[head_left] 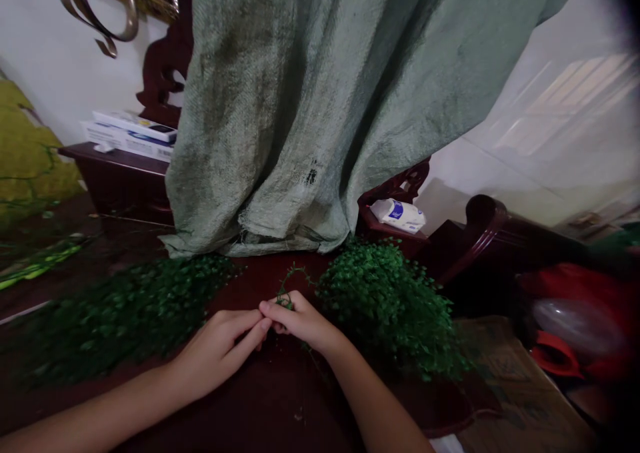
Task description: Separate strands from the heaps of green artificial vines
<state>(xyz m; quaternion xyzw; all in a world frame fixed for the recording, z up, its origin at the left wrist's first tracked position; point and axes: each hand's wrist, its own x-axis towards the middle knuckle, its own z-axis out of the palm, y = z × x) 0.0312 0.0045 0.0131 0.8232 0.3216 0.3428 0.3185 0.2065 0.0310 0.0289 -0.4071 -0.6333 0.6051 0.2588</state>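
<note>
My right hand (295, 316) is gripping a thin green sprig (285, 301), which is looping up just beyond the fingers, likely pinched to steady it. My left hand (233, 336) is meeting it at the fingertips; whether it is holding anything, I cannot tell. Left heap of greenery (125, 306) and right heap (385, 300) are flanking my hands, presumably parted for elbow room. Counter (280, 400) is showing between my forearms; draped sack (300, 140) is bounding the far side.
</note>
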